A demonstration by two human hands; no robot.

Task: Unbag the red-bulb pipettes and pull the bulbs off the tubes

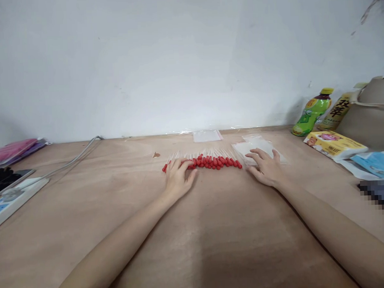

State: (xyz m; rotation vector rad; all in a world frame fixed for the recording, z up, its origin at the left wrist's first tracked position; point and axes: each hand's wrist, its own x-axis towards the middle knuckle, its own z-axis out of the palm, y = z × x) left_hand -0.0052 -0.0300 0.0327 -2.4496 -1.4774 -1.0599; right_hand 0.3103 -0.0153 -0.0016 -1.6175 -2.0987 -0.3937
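The left hand (pixel 179 178) lies over the left part of a row of red-tipped sticks (pixel 213 161), fingers bent down among them; whether it grips any I cannot tell. The sticks lie side by side on the wooden table (pixel 151 238), red ends toward the person and pale, thin ends toward the wall (pixel 176 64); the row spans from the left hand almost to the right one. The right hand (pixel 266 168) is loose, its fingers spread and slightly bent, over a pile of clear plastic bags (pixel 280 151). A white bag (pixel 207 136) with a reddish line at its right edge lies behind the sticks, near the wall.

Most of the print stands at the right. A green bottle (pixel 312 112) with a yellow cap has a green and yellow label; its lettering is too small to make out. Just beside it, a yellowish bottle (pixel 338 107) bears two big black Chinese characters: the upper is 双, the lower unclear. In front, a yellow packet (pixel 335 143) shows a pink cartoon figure and a block of small, unreadable text. A blue packet (pixel 377 162) lies nearer. At the left, a white power strip (pixel 17 198) carries blue labels, also illegible.
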